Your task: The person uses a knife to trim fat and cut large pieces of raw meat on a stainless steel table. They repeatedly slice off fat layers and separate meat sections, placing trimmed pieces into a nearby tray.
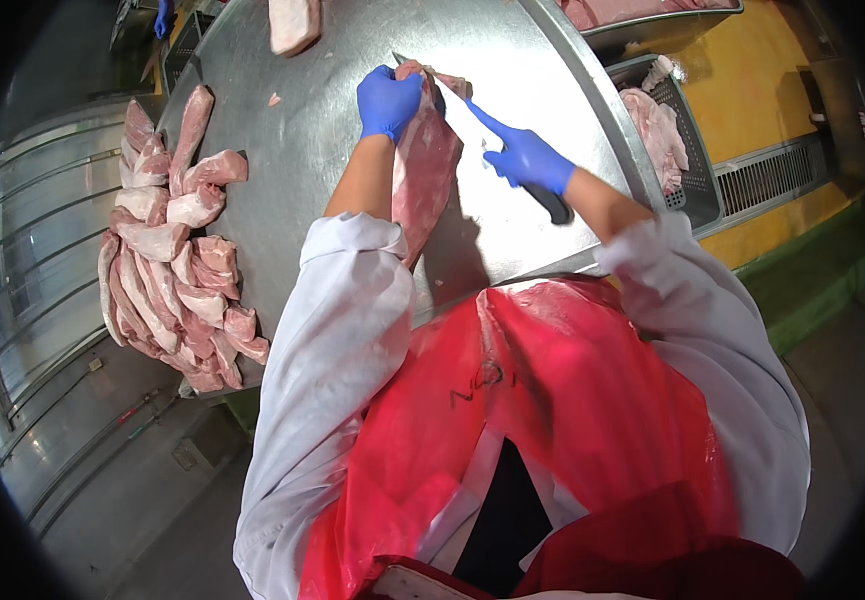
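My left hand (pixel 390 103), in a blue glove, is closed on the far end of a long strip of raw meat (pixel 425 165). The strip lies lengthwise on the metal table (pixel 313 100), its near end toward me. My right hand (pixel 528 158), gloved in blue too, is wrapped round a knife (pixel 551 205) whose dark handle sticks out below the palm. Its index finger stretches along the knife toward the meat's far right edge, where a small flap (pixel 453 84) stands off. Glare and the meat partly hide the blade. A dark pointed tip shows just beyond the meat's far end.
Many cut meat strips (pixel 168 265) are heaped along the table's left edge. Another pale slab (pixel 295 25) lies at the far side, with a small scrap (pixel 274 100) nearby. Beyond the raised right rim stands a grey crate (pixel 698 180) holding pale trimmings (pixel 656 140).
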The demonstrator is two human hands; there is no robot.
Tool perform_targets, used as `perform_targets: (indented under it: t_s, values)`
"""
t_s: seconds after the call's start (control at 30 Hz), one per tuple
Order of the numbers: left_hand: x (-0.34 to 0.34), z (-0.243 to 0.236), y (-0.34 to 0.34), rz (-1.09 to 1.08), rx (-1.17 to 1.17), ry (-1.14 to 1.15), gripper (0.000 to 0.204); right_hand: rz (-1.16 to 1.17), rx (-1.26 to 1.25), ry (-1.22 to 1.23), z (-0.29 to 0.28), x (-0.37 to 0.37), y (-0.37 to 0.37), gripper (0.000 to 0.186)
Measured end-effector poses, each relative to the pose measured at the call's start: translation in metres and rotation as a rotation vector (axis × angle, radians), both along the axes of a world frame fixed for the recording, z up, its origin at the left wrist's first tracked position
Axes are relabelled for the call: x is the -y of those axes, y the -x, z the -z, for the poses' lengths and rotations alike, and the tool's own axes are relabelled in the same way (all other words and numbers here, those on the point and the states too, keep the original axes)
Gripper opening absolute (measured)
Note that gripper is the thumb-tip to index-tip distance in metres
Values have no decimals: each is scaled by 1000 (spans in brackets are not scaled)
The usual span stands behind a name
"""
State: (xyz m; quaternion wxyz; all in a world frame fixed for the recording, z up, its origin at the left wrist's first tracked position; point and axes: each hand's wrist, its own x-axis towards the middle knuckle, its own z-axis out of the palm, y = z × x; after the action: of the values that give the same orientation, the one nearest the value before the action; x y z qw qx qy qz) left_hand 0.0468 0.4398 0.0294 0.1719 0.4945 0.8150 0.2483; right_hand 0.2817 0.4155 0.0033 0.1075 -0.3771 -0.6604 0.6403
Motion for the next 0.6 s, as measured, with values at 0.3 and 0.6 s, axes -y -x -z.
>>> perform_targets:
  t_s: [0.3,0.6]
  values:
    - [2,-20,-24,101,-190,37,42,33,-78,43,2,-14,33,77]
    - [3,-22,-17,174,-141,-43,37,-55,-41,47,-1,-10,32,74]
